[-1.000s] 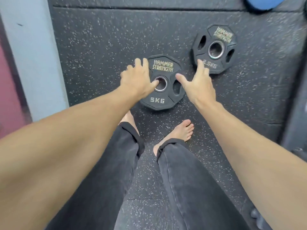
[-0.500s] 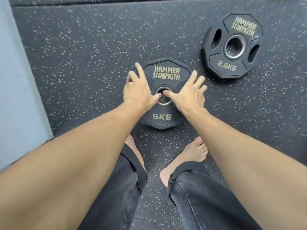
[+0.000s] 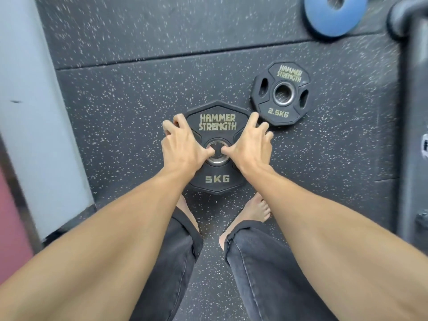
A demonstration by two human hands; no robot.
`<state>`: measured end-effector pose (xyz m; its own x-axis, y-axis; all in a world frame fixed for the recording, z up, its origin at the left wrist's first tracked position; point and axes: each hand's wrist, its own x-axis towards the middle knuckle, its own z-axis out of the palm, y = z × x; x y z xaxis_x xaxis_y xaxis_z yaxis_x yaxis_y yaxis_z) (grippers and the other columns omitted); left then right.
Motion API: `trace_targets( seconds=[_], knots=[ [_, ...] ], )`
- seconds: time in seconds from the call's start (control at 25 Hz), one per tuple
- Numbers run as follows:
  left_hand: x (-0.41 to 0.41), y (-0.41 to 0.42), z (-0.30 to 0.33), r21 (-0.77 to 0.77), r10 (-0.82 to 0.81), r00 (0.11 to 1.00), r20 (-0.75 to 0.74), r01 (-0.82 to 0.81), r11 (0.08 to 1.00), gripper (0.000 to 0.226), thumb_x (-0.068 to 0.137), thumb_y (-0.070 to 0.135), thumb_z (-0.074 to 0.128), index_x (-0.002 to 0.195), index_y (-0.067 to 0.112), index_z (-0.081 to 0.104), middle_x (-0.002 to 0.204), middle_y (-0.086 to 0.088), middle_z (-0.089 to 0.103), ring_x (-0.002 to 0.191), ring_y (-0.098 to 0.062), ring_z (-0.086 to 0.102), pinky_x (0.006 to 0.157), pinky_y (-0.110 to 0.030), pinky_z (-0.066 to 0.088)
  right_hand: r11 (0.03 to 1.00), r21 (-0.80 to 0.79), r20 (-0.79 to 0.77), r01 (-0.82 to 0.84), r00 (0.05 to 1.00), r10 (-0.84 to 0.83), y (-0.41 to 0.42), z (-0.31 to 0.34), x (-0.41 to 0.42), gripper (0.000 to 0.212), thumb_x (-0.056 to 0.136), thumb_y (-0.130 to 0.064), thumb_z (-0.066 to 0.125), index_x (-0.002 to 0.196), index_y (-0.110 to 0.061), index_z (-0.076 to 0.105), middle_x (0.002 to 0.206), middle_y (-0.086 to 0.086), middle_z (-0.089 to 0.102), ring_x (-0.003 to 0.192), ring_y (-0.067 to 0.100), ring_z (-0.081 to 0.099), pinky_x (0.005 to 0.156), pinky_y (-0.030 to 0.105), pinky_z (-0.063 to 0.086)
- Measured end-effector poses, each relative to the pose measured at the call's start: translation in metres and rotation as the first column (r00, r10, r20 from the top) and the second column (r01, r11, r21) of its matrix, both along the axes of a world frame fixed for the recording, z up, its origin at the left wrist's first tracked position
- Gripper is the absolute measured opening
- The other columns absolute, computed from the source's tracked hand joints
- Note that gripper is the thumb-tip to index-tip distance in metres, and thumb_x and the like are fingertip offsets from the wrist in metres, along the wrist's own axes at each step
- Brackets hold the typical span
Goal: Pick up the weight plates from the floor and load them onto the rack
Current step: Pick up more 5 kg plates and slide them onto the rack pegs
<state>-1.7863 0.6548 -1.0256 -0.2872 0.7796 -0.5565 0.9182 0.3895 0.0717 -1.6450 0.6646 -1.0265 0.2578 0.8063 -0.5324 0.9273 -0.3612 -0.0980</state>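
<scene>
So in the head view, the 5 kg plate [image 3: 217, 147] is lying flat on the rubber floor [image 3: 129, 107], just ahead of the bare feet. It's gripped from both sides: the left hand [image 3: 183, 144] is clamped on its left edge with the thumb hooked into the steel-ringed centre hole, and the right hand [image 3: 251, 144] is mirrored on the right edge, thumb in the same hole. It can't be told whether the plate has been lifted at all yet.

For a clean lift, fingers should probably be curled fully under the rim before any pull is made, and the plate kept level so it isn't dragged into the 2.5 kg plate [image 3: 281, 92], which sits just beyond the 5 kg plate to its right, nearly touching.

Both plates look rubber-coated, matte black, many-sided, with grip slots. The floor is dark, speckled, grippy-looking. A blue disc [image 3: 333, 17] is seen further beyond, next to a dark metal frame [image 3: 412, 112], maybe the rack.
</scene>
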Motion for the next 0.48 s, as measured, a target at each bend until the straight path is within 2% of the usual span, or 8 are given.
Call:
trace_targets(
  seconds=[0.08,0.2,0.32,0.48],
  knots=[
    [-0.001,0.01,0.051,0.013,0.006,1.0,0.017,-0.006,1.0,0.098,0.062,0.062,0.08,0.126,0.005,0.031,0.112,-0.019,0.049,0.079,-0.035,0.06,0.062,-0.035,0.039,0.998,0.051,0.007,-0.031,1.0,0.031,0.01,0.052,0.002,0.108,0.059,-0.049,0.089,0.139,-0.012,0.028,0.122,0.018,0.047,0.109,0.038,0.053,0.076,0.037,0.046],
    [-0.003,0.024,0.128,0.106,0.0,0.998,0.06,-0.006,0.994,0.097,0.064,0.063,0.078,0.128,0.006,0.03,0.112,-0.019,0.052,0.091,-0.043,0.064,0.064,-0.037,0.039,0.984,0.156,0.015,-0.085,0.996,0.084,0.027,0.134,0.006,0.114,0.061,-0.051,0.088,0.146,-0.012,0.023,0.125,0.017,0.046,0.109,0.037,0.054,0.079,0.038,0.047],
    [-0.008,0.04,0.205,0.238,-0.047,0.997,0.057,0.032,0.971,0.095,0.063,0.068,0.075,0.124,0.007,0.033,0.107,-0.017,0.057,0.09,-0.044,0.065,0.063,-0.037,0.038,0.959,0.267,0.011,-0.1,0.995,0.101,0.044,0.212,0.013,0.118,0.059,-0.054,0.087,0.148,-0.011,0.023,0.127,0.016,0.047,0.11,0.037,0.054,0.079,0.039,0.048],
    [-0.008,0.068,0.329,0.468,-0.12,0.989,0.086,0.066,0.881,0.092,0.061,0.069,0.075,0.119,0.007,0.038,0.098,-0.015,0.057,0.082,-0.044,0.064,0.061,-0.037,0.036,0.895,0.441,-0.012,-0.07,0.996,0.084,0.064,0.338,0.025,0.113,0.055,-0.057,0.085,0.142,-0.012,0.028,0.117,0.012,0.048,0.1,0.035,0.055,0.068,0.036,0.042]
  ],
)
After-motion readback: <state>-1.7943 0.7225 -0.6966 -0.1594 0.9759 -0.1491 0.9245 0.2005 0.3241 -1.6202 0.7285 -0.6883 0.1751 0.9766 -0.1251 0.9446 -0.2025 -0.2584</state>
